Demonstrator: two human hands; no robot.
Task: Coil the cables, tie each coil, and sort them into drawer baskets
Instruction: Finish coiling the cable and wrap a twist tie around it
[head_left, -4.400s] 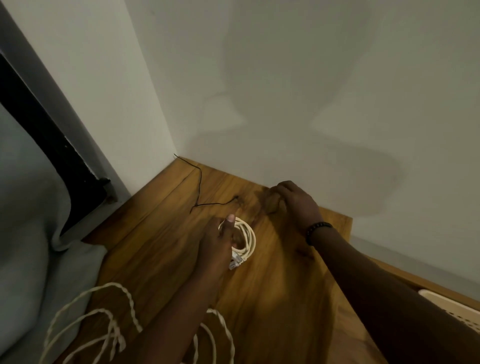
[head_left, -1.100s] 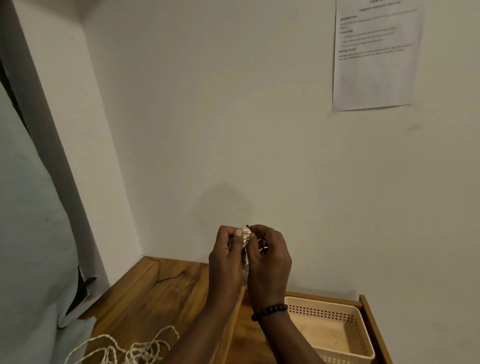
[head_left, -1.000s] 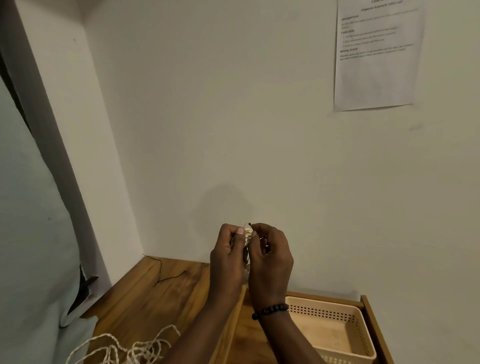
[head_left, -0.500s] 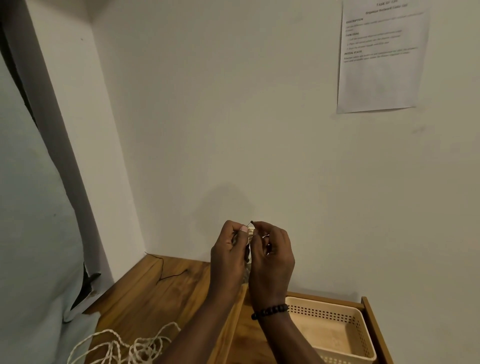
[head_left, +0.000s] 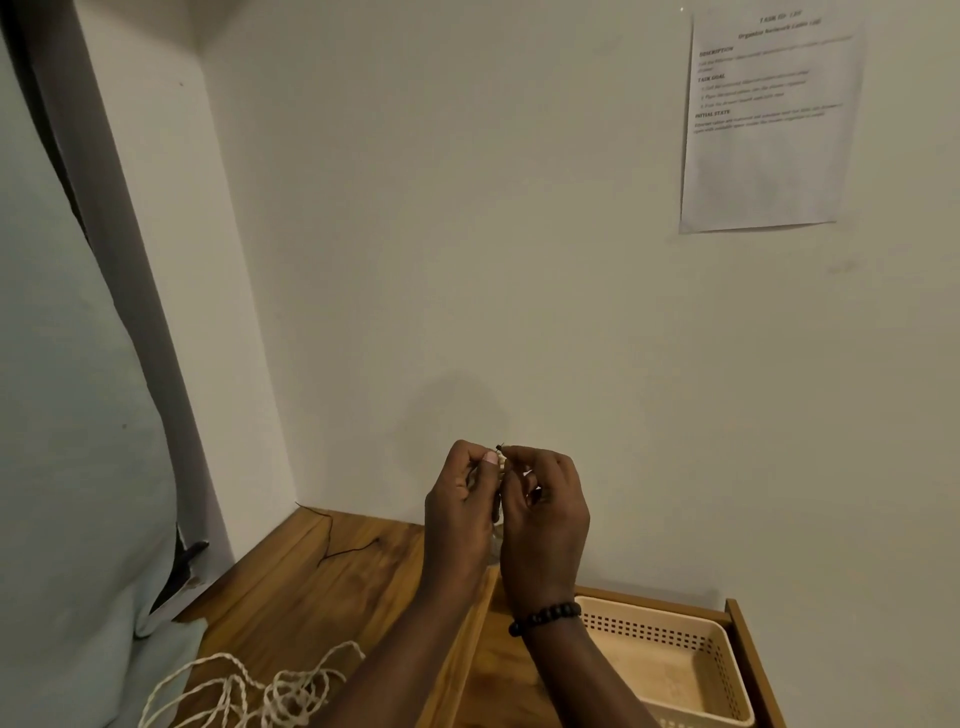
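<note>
Held up in front of the wall, above the desk (head_left: 332, 587): 1 small cream coil (head_left: 501, 461), mostly hidden between 2 hands. Left hand (head_left: 460, 499) clenched around the coil, thumb pressed at its top. Right hand (head_left: 543, 512) pinching a thin black tie (head_left: 500, 447) at the coil's top edge, apparently mid-twist.

Risks, as a judgement:
- Could slip out of the pinch, the tie being thin and short; would undo the twist.
- Could spring loose if the left grip eases before the tie is secured; stiff twisted cable tends to unwind.
- Could drop onto the desk or past the basket (head_left: 670, 670), both hands being raised well above it.
- Cannot tell how many turns the tie has, so too few is possible.

Counts:
- 2 hands, both occupied.
- 1 coil in hand.
- 1 loose pile of cream twisted cable (head_left: 270, 696) at the desk's near edge, not yet coiled.
- 1 spare black tie (head_left: 345, 548) lying on the desk near the corner.
- 1 beige perforated basket visible in the open drawer (head_left: 750, 660), holding nothing visible.
- 1 printed sheet (head_left: 769, 124) on the wall.
</note>
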